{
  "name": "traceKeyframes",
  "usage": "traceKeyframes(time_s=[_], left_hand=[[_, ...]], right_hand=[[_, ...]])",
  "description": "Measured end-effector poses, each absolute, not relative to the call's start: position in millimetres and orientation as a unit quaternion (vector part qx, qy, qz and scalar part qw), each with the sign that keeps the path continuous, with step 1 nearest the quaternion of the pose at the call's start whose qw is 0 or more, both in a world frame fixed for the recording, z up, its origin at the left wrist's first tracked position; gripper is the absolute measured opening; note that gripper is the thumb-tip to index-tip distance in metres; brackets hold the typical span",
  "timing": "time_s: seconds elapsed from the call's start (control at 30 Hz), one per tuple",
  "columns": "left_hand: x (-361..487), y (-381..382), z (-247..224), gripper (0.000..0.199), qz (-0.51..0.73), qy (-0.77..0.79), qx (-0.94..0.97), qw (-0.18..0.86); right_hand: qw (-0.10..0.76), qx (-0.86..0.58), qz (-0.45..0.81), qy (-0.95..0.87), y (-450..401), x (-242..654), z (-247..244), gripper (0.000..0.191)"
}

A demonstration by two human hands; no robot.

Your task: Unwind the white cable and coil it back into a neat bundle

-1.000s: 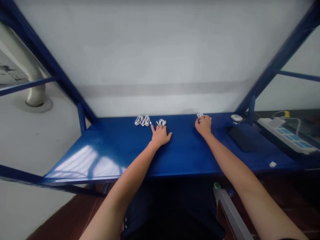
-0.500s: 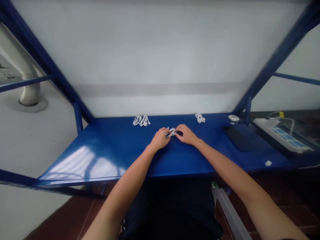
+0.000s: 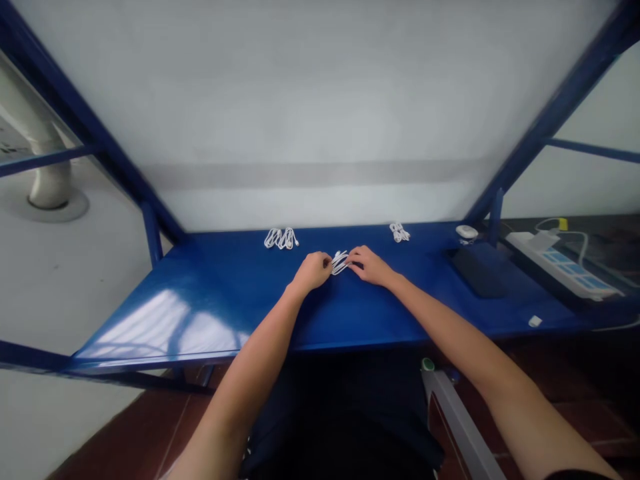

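A folded white charging cable (image 3: 339, 262) lies between my two hands over the middle of the blue table (image 3: 240, 287). My left hand (image 3: 314, 269) has its fingers curled at the cable's left end. At the other end, my right hand (image 3: 369, 264) pinches the loops between thumb and fingers. Two similar white cable bundles (image 3: 281, 238) rest side by side near the table's back edge, to the left. Another white cable bundle (image 3: 399, 232) sits at the back, right of my hands.
A dark phone-like slab (image 3: 476, 273) lies on the right, with a round white object (image 3: 467, 232) behind it. A small white adapter (image 3: 535, 321) is near the front right. Farther right stands a power strip (image 3: 567, 265). Blue metal posts (image 3: 495, 213) flank the table.
My left hand has shifted slightly left, away from my right hand, and more of the cable's loops show between them. The other bundles have stayed in place.
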State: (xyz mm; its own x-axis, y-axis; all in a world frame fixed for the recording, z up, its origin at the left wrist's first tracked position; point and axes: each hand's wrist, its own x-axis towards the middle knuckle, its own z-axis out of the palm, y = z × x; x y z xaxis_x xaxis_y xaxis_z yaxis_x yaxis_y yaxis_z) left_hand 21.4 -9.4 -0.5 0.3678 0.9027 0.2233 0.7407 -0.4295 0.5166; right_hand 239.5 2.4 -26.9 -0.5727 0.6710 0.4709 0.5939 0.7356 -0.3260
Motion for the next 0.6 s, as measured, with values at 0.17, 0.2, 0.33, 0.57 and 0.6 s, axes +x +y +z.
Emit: traceKeyframes(time_s=[0.17, 0.2, 0.33, 0.57, 0.6], left_hand=[[18.9, -8.0, 1.1, 0.025, 0.239, 0.53, 0.794, 0.175], [18.8, -8.5, 2.0, 0.025, 0.23, 0.53, 0.798, 0.172], [19.0, -10.3, 4.7, 0.036, 0.19, 0.532, 0.811, 0.155], [20.7, -10.8, 5.1, 0.043, 0.17, 0.574, 0.781, 0.177], [21.5, -11.5, 4.9, 0.039, 0.163, 0.583, 0.778, 0.168]], right_hand=[[0.28, -0.353, 0.075, -0.89, 2.5, 242.4, -22.8, 0.023], [0.275, -0.355, 0.077, -0.89, 3.2, 243.6, -22.5, 0.023], [0.271, -0.371, 0.082, -0.885, 6.8, 249.1, -24.3, 0.025], [0.294, -0.406, 0.114, -0.858, 6.8, 250.2, -25.0, 0.019], [0.295, -0.41, 0.123, -0.854, 6.0, 249.3, -24.4, 0.018]])
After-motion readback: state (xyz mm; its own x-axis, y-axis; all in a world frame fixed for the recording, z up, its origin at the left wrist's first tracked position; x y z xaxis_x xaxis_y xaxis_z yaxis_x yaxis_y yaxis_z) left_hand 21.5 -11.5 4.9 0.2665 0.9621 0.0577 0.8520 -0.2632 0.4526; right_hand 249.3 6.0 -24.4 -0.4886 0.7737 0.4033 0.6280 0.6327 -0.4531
